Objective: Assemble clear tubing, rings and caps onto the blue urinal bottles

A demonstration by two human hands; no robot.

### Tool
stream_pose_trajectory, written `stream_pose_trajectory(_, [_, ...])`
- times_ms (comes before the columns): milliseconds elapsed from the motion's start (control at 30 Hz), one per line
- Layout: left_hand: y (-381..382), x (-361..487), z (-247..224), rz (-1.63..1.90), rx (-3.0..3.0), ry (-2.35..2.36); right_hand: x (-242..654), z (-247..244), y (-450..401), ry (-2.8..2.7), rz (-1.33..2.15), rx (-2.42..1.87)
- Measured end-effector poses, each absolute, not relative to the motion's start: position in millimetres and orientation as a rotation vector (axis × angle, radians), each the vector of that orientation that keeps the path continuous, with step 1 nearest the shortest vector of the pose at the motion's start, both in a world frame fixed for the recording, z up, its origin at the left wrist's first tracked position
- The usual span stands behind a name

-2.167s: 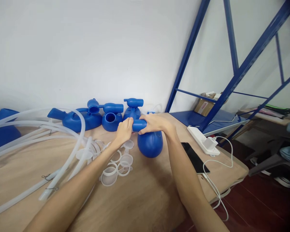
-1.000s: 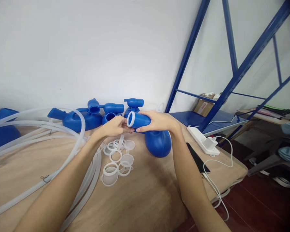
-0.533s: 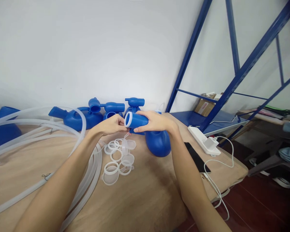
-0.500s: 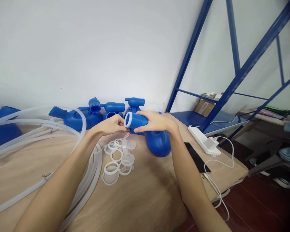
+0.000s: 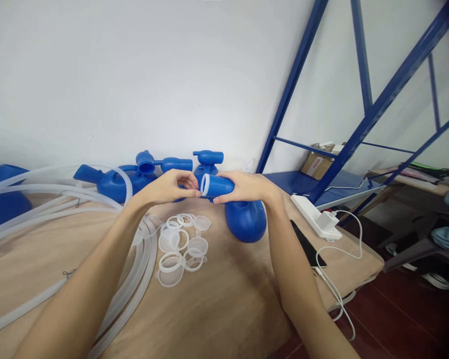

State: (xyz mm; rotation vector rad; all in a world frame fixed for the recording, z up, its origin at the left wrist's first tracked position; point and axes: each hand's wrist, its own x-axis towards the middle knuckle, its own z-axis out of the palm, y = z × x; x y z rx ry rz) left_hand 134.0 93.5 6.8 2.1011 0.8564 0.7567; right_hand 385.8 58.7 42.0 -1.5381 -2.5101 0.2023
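My right hand (image 5: 239, 187) is wrapped round the neck of a blue plastic urinal bottle (image 5: 247, 227), whose round body rests on the table. The neck's mouth points left and has a white ring (image 5: 205, 185) on its rim. At this rim is my left hand (image 5: 175, 187), its fingers bent but apart, the thumb tip at or just touching the ring. Nothing shows between its fingers. On the table below lie several translucent caps (image 5: 171, 271) with ring-shaped straps. Part of the bottle's neck is hidden behind my right hand.
Coils of translucent hose (image 5: 134, 289) cover the table's left side. More blue bottles (image 5: 127, 184) stand along the wall. To the right are a black phone (image 5: 309, 244), a white power strip (image 5: 314, 217) with cables, and a blue metal rack (image 5: 295, 85) holding a cardboard box (image 5: 317, 163).
My left fingers have loosened from their pinch at the rim. The translucent cap hanging below them has gone from there, and the cap pile looks different. The bottle's mouth has shifted slightly right.
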Motion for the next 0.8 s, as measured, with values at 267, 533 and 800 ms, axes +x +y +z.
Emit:
stream_pose_trajectory(267, [75.9,147.4,19.9,0.741,2.374,0.850,381.0,40.0,58.4,-2.557,0.193,-1.408])
stream_pose_trajectory(533, [76.2,134.3,22.9,0.422,2.354,0.837,402.2,42.8,59.1,-2.618,0.256,-1.293])
stream_pose_trajectory(800, [85.8,127.7,18.0,-0.082,2.379,1.179,408.6,44.4,58.2,-2.431,0.260,-1.249])
